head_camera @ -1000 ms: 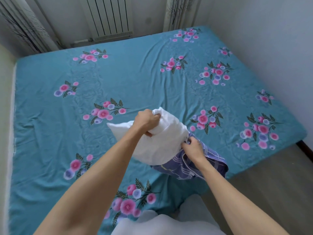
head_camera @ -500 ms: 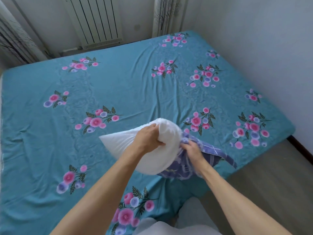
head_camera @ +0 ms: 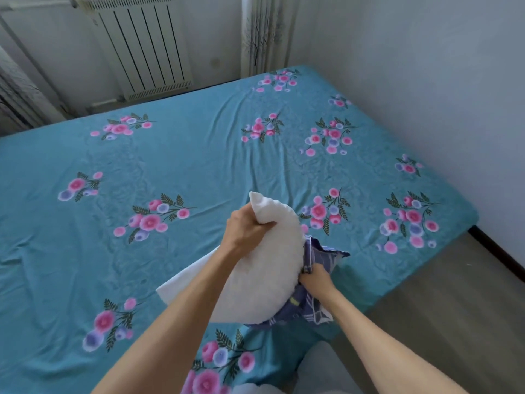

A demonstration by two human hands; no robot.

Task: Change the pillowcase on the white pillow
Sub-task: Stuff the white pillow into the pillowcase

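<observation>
A bare white pillow [head_camera: 264, 274] is held up over the near edge of the bed. My left hand [head_camera: 245, 230] grips its upper corner in a fist. A blue patterned pillowcase [head_camera: 321, 260] is bunched at the pillow's right and lower side. My right hand [head_camera: 314, 280] grips the gathered pillowcase cloth against the pillow. The lower part of the pillow is partly hidden by my left forearm.
The bed has a teal sheet [head_camera: 199, 155] with pink flower prints. A white radiator [head_camera: 142, 44] stands on the far wall with curtains at both sides. A white wall runs along the right. Wooden floor [head_camera: 454, 308] lies at the lower right.
The pillow has been turned more upright, its corner now pointing up. The pillowcase has bunched lower at the pillow's right side, and my right hand has moved down with it.
</observation>
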